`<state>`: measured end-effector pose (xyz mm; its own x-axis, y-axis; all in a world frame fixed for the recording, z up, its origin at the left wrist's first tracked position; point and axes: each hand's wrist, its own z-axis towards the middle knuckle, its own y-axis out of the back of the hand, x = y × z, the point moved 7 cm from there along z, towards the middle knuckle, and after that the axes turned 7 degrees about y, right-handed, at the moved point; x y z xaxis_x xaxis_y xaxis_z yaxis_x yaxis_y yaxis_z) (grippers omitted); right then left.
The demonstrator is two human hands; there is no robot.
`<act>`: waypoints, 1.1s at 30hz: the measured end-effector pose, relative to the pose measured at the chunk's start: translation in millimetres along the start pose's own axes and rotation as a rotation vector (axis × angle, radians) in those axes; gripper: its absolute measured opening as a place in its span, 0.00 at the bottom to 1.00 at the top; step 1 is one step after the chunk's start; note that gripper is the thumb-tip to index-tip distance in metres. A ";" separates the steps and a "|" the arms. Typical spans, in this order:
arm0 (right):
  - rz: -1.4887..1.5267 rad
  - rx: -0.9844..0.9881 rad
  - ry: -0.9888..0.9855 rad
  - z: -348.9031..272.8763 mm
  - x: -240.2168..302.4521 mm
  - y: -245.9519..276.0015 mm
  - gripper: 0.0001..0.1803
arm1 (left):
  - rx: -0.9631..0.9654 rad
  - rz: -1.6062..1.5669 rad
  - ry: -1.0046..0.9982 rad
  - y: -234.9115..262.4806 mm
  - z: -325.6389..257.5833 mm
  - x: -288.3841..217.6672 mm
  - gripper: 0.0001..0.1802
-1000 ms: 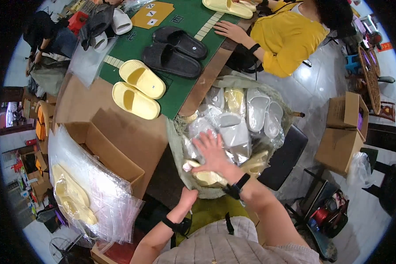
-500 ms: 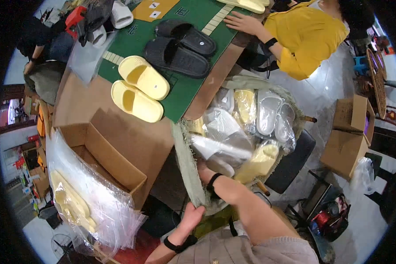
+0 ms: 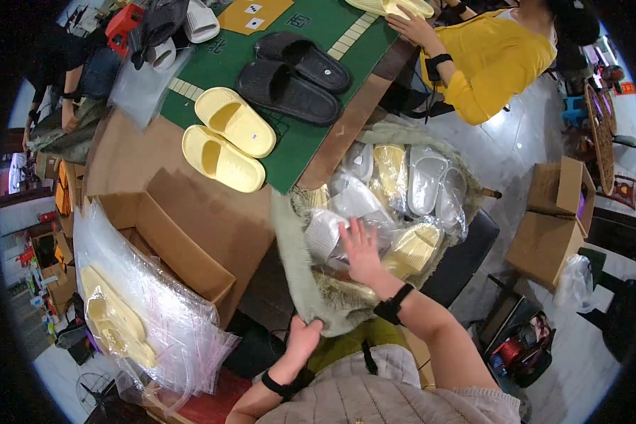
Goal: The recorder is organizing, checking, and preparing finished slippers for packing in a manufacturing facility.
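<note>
My left hand is closed on the near rim of a pale green woven sack. Inside the sack lie several slippers in clear plastic bags. My right hand rests over them with its fingers spread, touching the clear wrapping beside a white slipper. Right of that hand is a bagged yellow slipper, and farther off a bagged pair of light grey slippers. Another bagged yellow slipper lies at the sack's far side. Bags and my hand partly cover the lower slippers.
A table with a green mat carries yellow slippers and black slippers. Near left are a cardboard box and clear plastic bags. A person in a yellow top touches yellow slippers at the table's far edge.
My right hand has come up from the sack's near inner side and spread over the bagged slippers. The near rim has shifted with my left hand. The co-worker's hand now touches yellow slippers.
</note>
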<state>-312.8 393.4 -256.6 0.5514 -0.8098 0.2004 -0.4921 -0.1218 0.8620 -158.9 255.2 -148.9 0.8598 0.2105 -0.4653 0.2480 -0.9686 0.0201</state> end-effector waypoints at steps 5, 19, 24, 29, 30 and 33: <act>-0.032 0.070 0.057 16.0 22.4 -72.0 0.45 | 0.022 -0.031 0.002 -2.4 -18.0 1.9 0.19; 0.288 0.045 0.182 -27.2 -32.7 18.1 0.45 | 0.021 0.063 0.081 -8.3 -8.6 0.2 0.18; 0.541 -0.469 -0.294 -81.7 -135.7 44.9 0.35 | 0.019 0.054 0.040 -9.9 5.0 -0.4 0.18; 0.163 -0.613 -0.985 -135.2 -191.9 0.2 0.54 | 0.042 -0.041 0.021 -17.1 16.3 -14.3 0.26; 0.166 -0.611 -0.985 -133.8 -193.4 -3.9 0.54 | 0.039 -0.039 0.022 -18.0 17.3 -15.8 0.26; 0.883 -0.558 -0.845 -113.4 -183.7 -31.7 0.49 | -0.044 -0.068 0.087 -15.6 18.3 -14.3 0.28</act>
<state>-322.0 611.1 -267.9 -0.4867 -0.6239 0.6115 -0.0150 0.7058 0.7082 -183.3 264.9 -158.8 0.8754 0.2877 -0.3886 0.3243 -0.9454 0.0307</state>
